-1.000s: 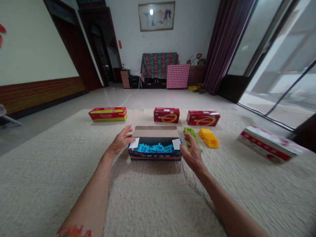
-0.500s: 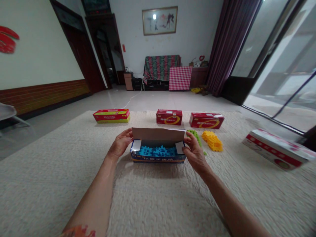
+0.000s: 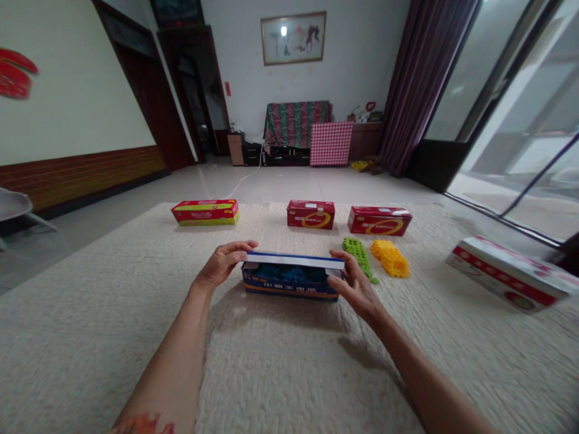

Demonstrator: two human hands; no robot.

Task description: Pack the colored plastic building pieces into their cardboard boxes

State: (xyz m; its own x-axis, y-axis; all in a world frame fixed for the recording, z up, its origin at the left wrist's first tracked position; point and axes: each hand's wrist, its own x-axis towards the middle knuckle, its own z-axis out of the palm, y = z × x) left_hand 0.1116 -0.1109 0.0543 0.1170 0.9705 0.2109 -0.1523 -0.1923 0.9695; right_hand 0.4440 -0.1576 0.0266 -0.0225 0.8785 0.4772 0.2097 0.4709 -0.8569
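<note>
A dark blue cardboard box (image 3: 289, 289) rests on the pale quilted cover, its front printed with white characters. Its lid (image 3: 294, 260) is folded most of the way down, white front flap towards me. Through the remaining gap, blue plastic interlocking pieces (image 3: 289, 273) show in shadow. My left hand (image 3: 221, 265) pinches the lid's left corner, fingers over the top and thumb in front. At the right end, my right hand (image 3: 355, 286) has fingers on the lid's corner and thumb by the white side flap. Just beyond that hand lie joined green pieces (image 3: 357, 256) and yellow pieces (image 3: 389, 258).
Along the cover's far edge stand a red and yellow box (image 3: 205, 213) and two dark red boxes, one central (image 3: 310, 215) and one farther right (image 3: 380, 221). A white and red box (image 3: 511, 274) sits at the right. A white chair (image 3: 15, 205) is at the left.
The lid has swung down towards me from upright, shading the blue pieces. Both hands have followed it, and more of the green pieces shows.
</note>
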